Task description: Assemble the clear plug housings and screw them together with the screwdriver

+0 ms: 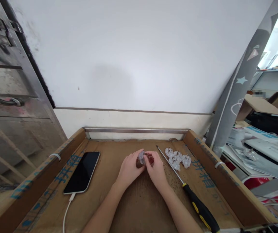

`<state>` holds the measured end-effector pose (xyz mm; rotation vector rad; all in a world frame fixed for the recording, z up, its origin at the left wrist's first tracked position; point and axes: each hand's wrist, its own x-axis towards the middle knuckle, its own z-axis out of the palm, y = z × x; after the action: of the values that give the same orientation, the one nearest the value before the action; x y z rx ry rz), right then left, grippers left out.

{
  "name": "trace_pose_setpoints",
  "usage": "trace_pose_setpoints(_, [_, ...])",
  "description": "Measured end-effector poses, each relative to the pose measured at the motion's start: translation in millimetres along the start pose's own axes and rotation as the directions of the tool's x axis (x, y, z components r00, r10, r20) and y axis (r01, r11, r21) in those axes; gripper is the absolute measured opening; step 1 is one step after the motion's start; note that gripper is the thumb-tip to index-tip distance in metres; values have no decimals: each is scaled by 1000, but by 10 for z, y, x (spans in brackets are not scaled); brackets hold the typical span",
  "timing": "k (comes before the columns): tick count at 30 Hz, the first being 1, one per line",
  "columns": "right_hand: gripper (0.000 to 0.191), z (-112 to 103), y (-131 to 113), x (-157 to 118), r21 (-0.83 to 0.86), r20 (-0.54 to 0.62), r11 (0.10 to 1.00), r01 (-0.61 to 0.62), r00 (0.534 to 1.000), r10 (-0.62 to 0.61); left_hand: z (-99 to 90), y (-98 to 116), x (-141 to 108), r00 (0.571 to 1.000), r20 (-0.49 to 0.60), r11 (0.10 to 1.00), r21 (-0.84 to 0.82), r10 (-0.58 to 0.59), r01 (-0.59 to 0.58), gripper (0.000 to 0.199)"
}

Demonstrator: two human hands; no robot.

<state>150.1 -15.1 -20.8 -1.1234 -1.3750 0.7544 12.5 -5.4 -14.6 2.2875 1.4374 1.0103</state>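
Note:
Near the middle of the cardboard-lined surface, my left hand (pixel 132 166) and my right hand (pixel 155 165) meet around a small clear plastic piece (pixel 141 157). Fingers of both hands are closed on it, with the thumbs on the near side. Several similar clear plastic pieces with metal pins (pixel 174 157) lie in a cluster to the right. Between that cluster and my right hand, a long screwdriver (pixel 198 205) rests diagonally, its black and yellow handle toward me.
A black-screened phone (pixel 82 173) with a white cable (pixel 67 210) lies at the left. Raised cardboard walls (pixel 216 174) edge the surface. Behind is a white wall (pixel 129 64); a metal door (pixel 12 119) stands left, a cluttered desk (pixel 258 158) right.

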Motion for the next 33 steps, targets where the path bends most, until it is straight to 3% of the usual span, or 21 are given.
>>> trace_pose_setpoints(7, [22,4,7,-26,-141,12,987,75,997,-74,15,31,-10,999,38,1000,-11,-11,12,54])
trace_pose_setpoints(13, [21,14,41,-8,-140,6,987,80,997,-80,42,23,-37,1000,20,998,-68,1,0,55])
trace_pose_setpoints(20, [26,23,71,23,-15,1,998,54,999,-54,76,-9,1,993,-35,938,-333,-111,93,58])
trace_pose_setpoints(25, [39,60,117,24,137,14,990,-16,1000,14,19,65,57,980,10,800,-576,-199,168,32])
trace_pose_setpoints(27, [45,78,138,30,203,42,977,-63,998,55,0,92,70,971,9,784,-589,-237,197,28])
trace_pose_setpoints(33, [40,69,183,86,315,150,931,-184,978,142,-9,84,79,971,-20,816,-547,-236,187,31])
